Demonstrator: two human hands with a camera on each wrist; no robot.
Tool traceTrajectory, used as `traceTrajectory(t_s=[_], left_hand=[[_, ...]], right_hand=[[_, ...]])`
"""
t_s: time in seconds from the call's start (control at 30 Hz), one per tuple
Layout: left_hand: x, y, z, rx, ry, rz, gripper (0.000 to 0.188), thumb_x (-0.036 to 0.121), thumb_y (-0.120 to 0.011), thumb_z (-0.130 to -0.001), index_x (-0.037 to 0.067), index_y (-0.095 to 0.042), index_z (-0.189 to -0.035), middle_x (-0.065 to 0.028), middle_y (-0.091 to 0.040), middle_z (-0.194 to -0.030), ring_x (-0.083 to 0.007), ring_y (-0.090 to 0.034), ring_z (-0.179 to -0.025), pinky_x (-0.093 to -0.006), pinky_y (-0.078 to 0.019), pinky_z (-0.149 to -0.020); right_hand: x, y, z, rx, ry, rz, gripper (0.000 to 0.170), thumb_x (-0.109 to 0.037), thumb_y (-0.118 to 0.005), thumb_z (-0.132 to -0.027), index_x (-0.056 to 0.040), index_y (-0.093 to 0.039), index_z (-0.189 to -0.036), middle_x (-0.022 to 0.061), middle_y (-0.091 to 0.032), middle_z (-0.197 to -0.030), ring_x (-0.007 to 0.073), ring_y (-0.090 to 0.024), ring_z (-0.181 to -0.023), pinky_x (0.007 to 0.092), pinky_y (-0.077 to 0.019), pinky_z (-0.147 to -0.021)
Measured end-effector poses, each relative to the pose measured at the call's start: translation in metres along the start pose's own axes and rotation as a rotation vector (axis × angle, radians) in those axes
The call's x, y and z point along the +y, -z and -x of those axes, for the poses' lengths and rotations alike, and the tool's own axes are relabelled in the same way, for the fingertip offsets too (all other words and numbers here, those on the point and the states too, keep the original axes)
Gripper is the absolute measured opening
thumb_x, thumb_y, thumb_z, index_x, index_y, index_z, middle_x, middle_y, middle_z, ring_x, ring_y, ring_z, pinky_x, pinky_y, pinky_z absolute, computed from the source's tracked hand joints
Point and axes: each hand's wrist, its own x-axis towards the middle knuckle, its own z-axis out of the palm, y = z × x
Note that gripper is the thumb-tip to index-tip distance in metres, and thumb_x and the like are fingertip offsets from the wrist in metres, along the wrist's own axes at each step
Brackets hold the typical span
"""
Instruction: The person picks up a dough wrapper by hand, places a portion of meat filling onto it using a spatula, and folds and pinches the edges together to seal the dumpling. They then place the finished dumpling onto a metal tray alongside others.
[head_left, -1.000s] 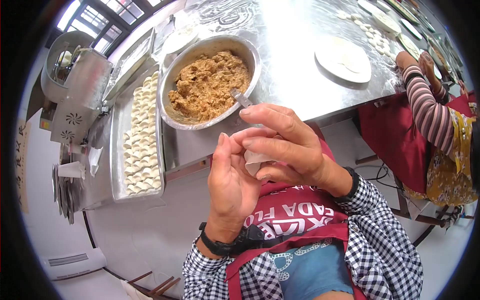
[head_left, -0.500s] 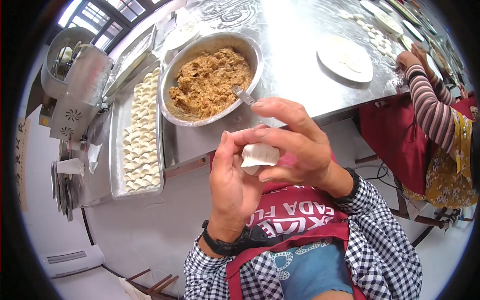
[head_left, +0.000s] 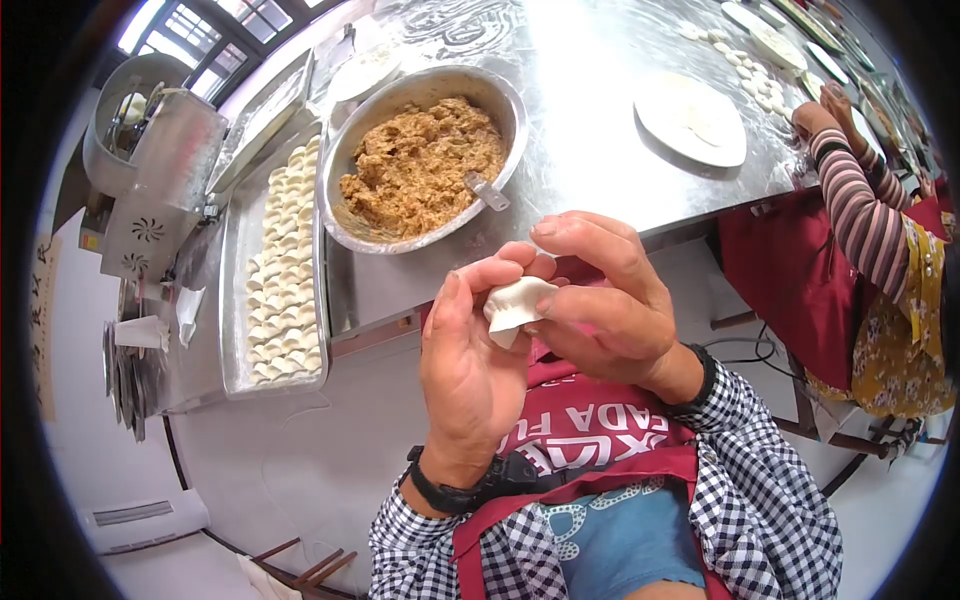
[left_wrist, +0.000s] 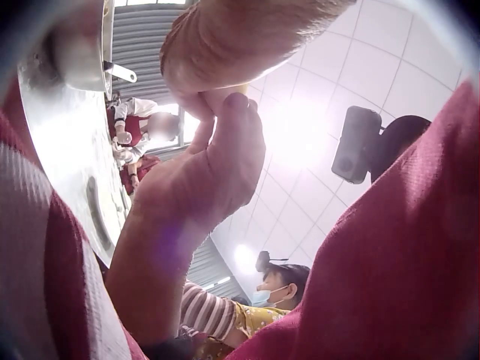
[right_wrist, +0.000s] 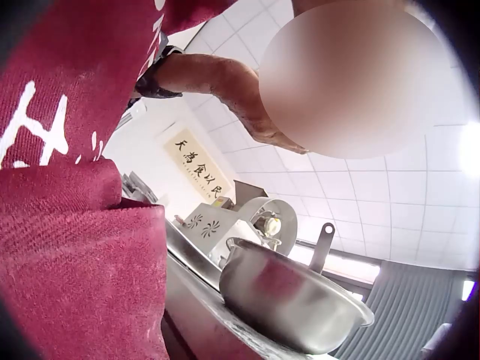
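Observation:
A white folded dumpling (head_left: pixel 518 305) with a pleated edge is held between both hands, over the apron and just below the table edge. The left hand (head_left: pixel 465 370) cups it from the left, its fingers curled behind it. From the other side the right hand (head_left: pixel 615 305) pinches the dumpling's edge with thumb and forefinger. In the left wrist view only a sliver of pale dough (left_wrist: pixel 217 97) shows between the hands. The right wrist view shows the left hand (right_wrist: pixel 240 94) but no dumpling.
A metal bowl (head_left: pixel 335 215) of brown filling with a metal handle (head_left: pixel 487 191) stands on the table. Left of it lies a tray (head_left: pixel 235 340) with rows of dumplings. A white plate (head_left: pixel 725 145) holds wrappers. Another person's striped sleeve (head_left: pixel 850 195) is at the right, near small dough pieces (head_left: pixel 750 75).
The dumpling, hidden mostly by the fingers at first, now shows with a pleated edge. The right hand has turned and shifted slightly, its thumb and forefinger now on the edge.

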Motion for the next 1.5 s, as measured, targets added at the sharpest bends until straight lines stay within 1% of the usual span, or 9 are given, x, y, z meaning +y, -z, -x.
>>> traceTrajectory(t_s=[0.2,0.27,0.5,0.67,0.93,1.1,1.3,1.43,1.5], left_hand=[[-0.001,0.004,-0.002,-0.021,0.018,-0.025,0.040,0.030,-0.031,-0.096,-0.003,-0.049,-0.110,-0.0140,-0.052,-0.115,-0.0237,-0.051,-0.106,-0.0357,-0.0414,-0.089],[0.000,0.001,0.000,-0.023,0.045,-0.079,0.042,0.030,-0.030,-0.096,-0.004,-0.048,-0.112,-0.0150,-0.052,-0.115,-0.0232,-0.052,-0.105,-0.0351,-0.0424,-0.088],[0.002,0.004,-0.001,-0.141,0.189,-0.168,0.047,0.031,-0.027,-0.096,-0.008,-0.046,-0.115,-0.0154,-0.053,-0.110,-0.0207,-0.054,-0.100,-0.0314,-0.0444,-0.085],[0.000,0.007,-0.004,-0.090,0.252,-0.258,0.048,0.034,-0.026,-0.096,-0.005,-0.047,-0.114,-0.0144,-0.055,-0.108,-0.0192,-0.056,-0.095,-0.0305,-0.0450,-0.082],[-0.002,0.019,-0.009,-0.171,0.304,-0.364,0.045,0.031,-0.027,-0.096,-0.005,-0.044,-0.117,-0.0136,-0.053,-0.112,-0.0190,-0.053,-0.101,-0.0308,-0.0444,-0.085],[-0.005,0.025,-0.015,-0.190,0.372,-0.254,0.039,0.028,-0.030,-0.096,-0.002,-0.041,-0.118,-0.0130,-0.052,-0.113,-0.0200,-0.052,-0.105,-0.0332,-0.0440,-0.089],[-0.007,0.045,-0.016,-0.149,0.469,-0.170,0.036,0.028,-0.036,-0.095,0.001,-0.044,-0.116,-0.0091,-0.054,-0.106,-0.0167,-0.055,-0.097,-0.0285,-0.0483,-0.081],[0.021,0.051,-0.011,-0.134,0.449,-0.195,0.039,0.029,-0.041,-0.094,-0.002,-0.045,-0.117,-0.0098,-0.055,-0.107,-0.0160,-0.056,-0.097,-0.0276,-0.0486,-0.081],[0.040,0.061,-0.007,-0.043,0.425,-0.297,0.039,0.025,-0.049,-0.090,-0.002,-0.046,-0.117,-0.0111,-0.056,-0.107,-0.0168,-0.058,-0.096,-0.0261,-0.0493,-0.081]], right_hand=[[0.001,0.005,0.003,-0.101,-0.068,-0.096,0.028,-0.003,-0.075,-0.059,-0.0045,-0.056,-0.080,0.0179,-0.055,-0.109,0.0282,-0.055,-0.096,0.0333,-0.0480,-0.075],[-0.010,0.005,-0.002,-0.089,-0.267,-0.143,0.025,-0.002,-0.073,-0.060,-0.0039,-0.059,-0.081,0.0177,-0.054,-0.112,0.0292,-0.054,-0.098,0.0343,-0.0471,-0.078],[0.006,0.011,0.001,-0.301,-0.219,-0.322,0.030,-0.001,-0.073,-0.060,-0.0055,-0.062,-0.087,0.0174,-0.052,-0.115,0.0284,-0.053,-0.102,0.0341,-0.0456,-0.082],[0.002,0.022,-0.006,-0.551,-0.502,-0.424,0.022,-0.009,-0.075,-0.064,-0.0037,-0.067,-0.084,0.0175,-0.047,-0.122,0.0246,-0.051,-0.105,0.0341,-0.0453,-0.082],[0.014,0.020,0.001,-0.689,-0.450,-0.537,0.021,-0.004,-0.072,-0.061,-0.0045,-0.063,-0.080,0.0142,-0.047,-0.123,0.0279,-0.049,-0.110,0.0357,-0.0416,-0.090],[0.009,0.017,0.000,-0.740,-0.612,-0.549,0.014,-0.006,-0.071,-0.065,-0.0029,-0.063,-0.076,0.0138,-0.048,-0.120,0.0272,-0.050,-0.107,0.0353,-0.0427,-0.088],[0.015,0.005,-0.004,-0.841,-0.633,-0.562,0.010,-0.005,-0.070,-0.069,-0.0007,-0.061,-0.072,0.0144,-0.048,-0.120,0.0233,-0.053,-0.102,0.0327,-0.0429,-0.085],[0.013,-0.004,-0.011,-0.726,-0.596,-0.553,0.036,-0.015,-0.073,-0.068,-0.0001,-0.061,-0.098,0.0176,-0.048,-0.122,0.0258,-0.053,-0.103,0.0314,-0.0429,-0.082],[0.016,-0.007,-0.013,-0.694,-0.588,-0.525,0.034,-0.013,-0.072,-0.068,-0.0002,-0.061,-0.098,0.0177,-0.050,-0.119,0.0266,-0.054,-0.102,0.0315,-0.0439,-0.082]])
